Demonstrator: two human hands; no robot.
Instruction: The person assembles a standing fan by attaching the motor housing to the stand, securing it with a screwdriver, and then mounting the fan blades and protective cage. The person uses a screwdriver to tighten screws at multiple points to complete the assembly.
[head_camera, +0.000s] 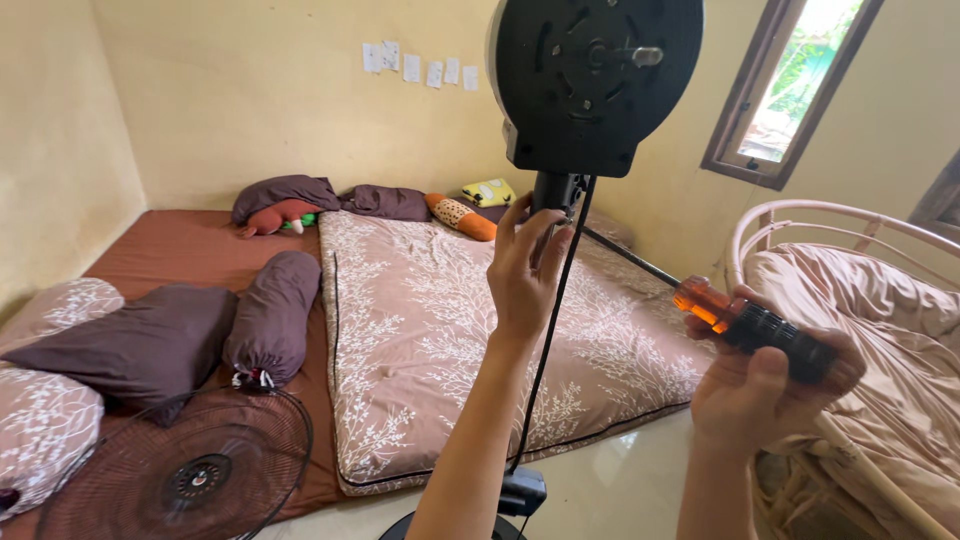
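A black stand fan head (590, 80) with its grille and blades off faces me, the bare motor shaft showing. My left hand (525, 275) grips the black neck (553, 192) just under the motor housing. My right hand (765, 385) holds a screwdriver with an orange and black handle (750, 325); its long shaft (625, 255) points up-left to the fan neck. A black power cord (545, 340) hangs down from the neck to the fan's base (520, 495).
A removed fan grille (185, 470) lies on the floor at lower left. Mattresses (450, 330) with pillows and bolsters (270, 315) fill the middle. A rattan chair (860, 300) with pink cloth stands at right, under a window (790, 80).
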